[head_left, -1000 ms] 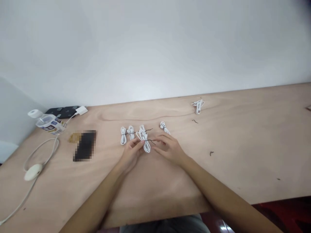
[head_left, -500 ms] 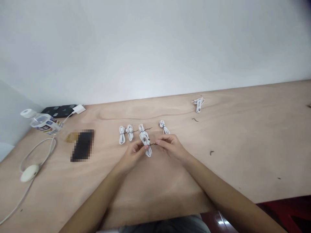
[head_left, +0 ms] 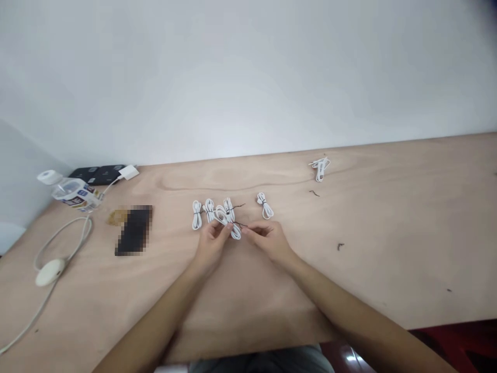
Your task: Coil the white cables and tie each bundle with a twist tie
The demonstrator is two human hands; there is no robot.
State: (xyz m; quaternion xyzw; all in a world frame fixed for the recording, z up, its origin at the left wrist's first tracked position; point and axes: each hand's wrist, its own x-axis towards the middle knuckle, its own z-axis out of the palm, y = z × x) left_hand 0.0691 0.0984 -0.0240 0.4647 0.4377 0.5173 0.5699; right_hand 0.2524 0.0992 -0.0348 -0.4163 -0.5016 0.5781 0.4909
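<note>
Over the middle of a pale plywood table (head_left: 373, 280), the left hand (head_left: 212, 246) is closed, its fingers pinching a white coiled cable (head_left: 229, 220) bound with a thin black twist tie (head_left: 238, 224). The right hand (head_left: 267, 241) is nearly closed, thumb and forefinger pinching the tie's thin end just beside the coil.

Near the hands, two more white bundled cables (head_left: 197, 215) (head_left: 209, 210) lie to the left and another (head_left: 265, 205) to the right. A further white bundled cable (head_left: 319, 169) lies well apart, near the far edge, where the table meets a white wall (head_left: 248, 77).

Toward the left end, a clear plastic bottle with a white cap and printed label (head_left: 73, 192) lies on its side; what is inside cannot be made out. Beside it are a flat black rectangular device (head_left: 97, 174) and a white plug adapter (head_left: 129, 172). A pixelated black slab (head_left: 134, 230) lies on a tan patch (head_left: 115, 217), and a white cord with an oval white piece (head_left: 50, 272) trails off the left edge.

Broad plywood runs right of the hands, dotted with small dark scraps (head_left: 339, 246). The table's near edge (head_left: 248, 348) passes beneath both forearms.
</note>
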